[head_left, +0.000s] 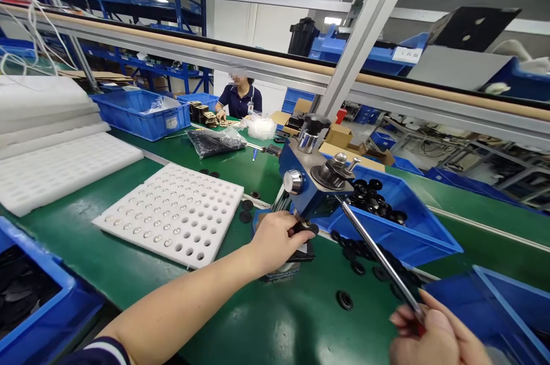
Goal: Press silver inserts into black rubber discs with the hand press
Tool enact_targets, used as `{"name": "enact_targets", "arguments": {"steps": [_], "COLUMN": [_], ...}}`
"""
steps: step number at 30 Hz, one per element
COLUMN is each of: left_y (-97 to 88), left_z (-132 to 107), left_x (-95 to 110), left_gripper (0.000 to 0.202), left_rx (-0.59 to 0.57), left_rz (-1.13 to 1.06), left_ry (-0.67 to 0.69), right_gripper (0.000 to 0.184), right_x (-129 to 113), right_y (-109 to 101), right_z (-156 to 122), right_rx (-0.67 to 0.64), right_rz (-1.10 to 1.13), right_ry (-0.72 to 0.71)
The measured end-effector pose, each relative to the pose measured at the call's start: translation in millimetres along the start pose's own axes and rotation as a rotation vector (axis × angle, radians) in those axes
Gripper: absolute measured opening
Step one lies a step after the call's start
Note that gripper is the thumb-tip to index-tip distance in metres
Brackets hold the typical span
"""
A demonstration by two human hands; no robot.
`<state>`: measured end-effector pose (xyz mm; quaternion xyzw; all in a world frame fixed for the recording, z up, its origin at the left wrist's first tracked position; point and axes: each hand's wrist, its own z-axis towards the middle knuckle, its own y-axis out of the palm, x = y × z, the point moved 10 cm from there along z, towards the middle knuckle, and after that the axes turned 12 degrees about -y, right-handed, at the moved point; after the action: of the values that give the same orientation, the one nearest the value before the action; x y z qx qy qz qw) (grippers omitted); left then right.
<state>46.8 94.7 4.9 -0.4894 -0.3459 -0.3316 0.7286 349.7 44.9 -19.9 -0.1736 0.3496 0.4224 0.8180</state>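
A blue hand-operated bench press [309, 173] stands on the green table. Beneath its ram, my left hand [277, 242] is closed on a round black part [307, 229], partly hidden by my fingers. My right hand [433, 330] grips the end of the press's long metal lever [380, 256], which slants down toward me. Left of the press lies a white foam tray [227, 188] with rows of holes, many filled with small metal pieces and others bare. One black ring [344, 299] sits on the table between the press and my right hand.
A blue bin [429, 239] with black round parts is behind the press, and loose ones [358, 267] lie before it. Stacked white foam [47, 170] is at left, beside another blue bin [141, 118]. A co-worker [240, 98] sits across the table. A metal frame [369, 27] crosses above.
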Motion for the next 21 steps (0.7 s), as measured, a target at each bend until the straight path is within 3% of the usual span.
{"name": "enact_targets", "arguments": {"steps": [3, 5, 8, 15, 18, 21], "left_y": [-0.7, -1.7, -1.1, -3.2, -3.3, 2.0], "left_z": [-1.2, -1.4, -0.8, -1.1, 6.1, 11.6], "left_x": [-0.2, -1.7, -4.9, -3.1, -8.2, -18.3], "left_gripper": [0.028, 0.031, 0.036, 0.039, 0.042, 0.035], "left_rx": [0.026, 0.052, 0.066, 0.067, 0.003, -0.179], "left_rz": [-0.007, -0.013, -0.007, -0.027, -0.049, -0.124], "left_ry": [0.036, 0.051, 0.051, 0.036, -0.049, -0.201], "right_gripper": [0.021, 0.017, 0.016, 0.025, 0.03, 0.027], "right_x": [-23.6, -29.7, -24.7, -21.8, -21.6, -37.9], "right_y": [-0.9, -0.2, -2.6, 3.7, 7.2, 7.1], "right_z": [-16.3, -20.1, -18.2, -16.1, -10.0, 5.6], "right_rx": [0.299, 0.371, 0.352, 0.171, 0.101, 0.072], "right_rz": [-0.093, -0.134, -0.132, -0.082, -0.021, 0.111], "right_ry": [-0.11, -0.192, -0.262, -0.292, -0.143, 0.028]}}
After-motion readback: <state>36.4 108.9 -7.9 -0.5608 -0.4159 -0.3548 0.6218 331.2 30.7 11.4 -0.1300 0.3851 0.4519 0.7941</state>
